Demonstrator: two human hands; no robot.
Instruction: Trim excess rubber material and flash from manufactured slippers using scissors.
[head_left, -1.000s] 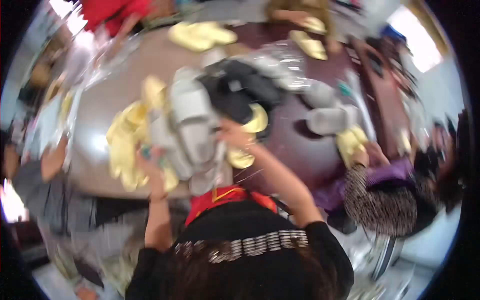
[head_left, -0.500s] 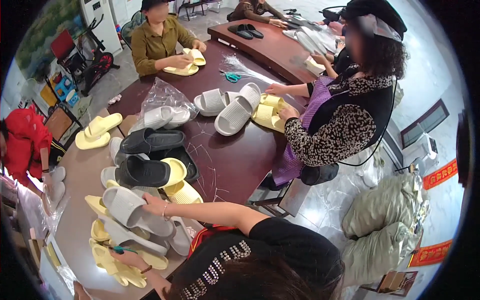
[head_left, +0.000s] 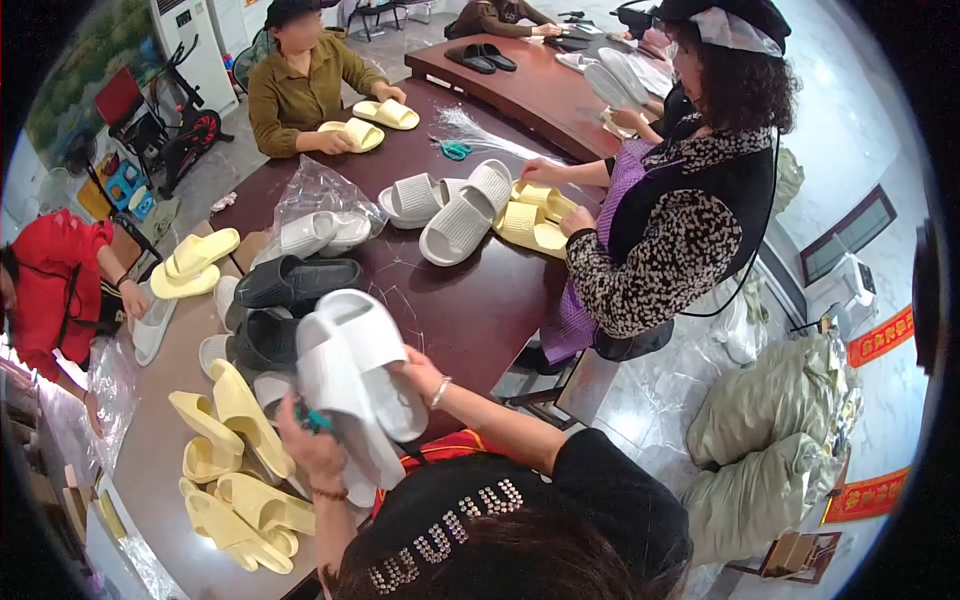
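Observation:
A pair of light grey slippers (head_left: 350, 350) is lifted over the near part of the table, soles tilted. Around their right side my right hand (head_left: 420, 378) is closed, a bracelet on its wrist. My left hand (head_left: 313, 445) presses against the lower left of the pair, its fingers curled on teal-handled scissors (head_left: 316, 421); the blades are hidden. Left of my hands lie several yellow slippers (head_left: 250, 505), some leaning on each other. Just beyond the held pair are black slippers (head_left: 298, 282), with other grey slippers partly covered beneath them.
Across the dark red table (head_left: 455, 330), one person handles yellow slippers (head_left: 368, 122); another at the right touches a yellow pair (head_left: 532, 222) beside grey slippers (head_left: 465, 215). White ties (head_left: 480, 130), scissors (head_left: 456, 151) and a plastic bag (head_left: 322, 195) lie there. A person in red leans in left.
The grey slippers have been raised and moved right, now turned as a pair. My left hand has come up from the yellow slippers to them, still with the scissors.

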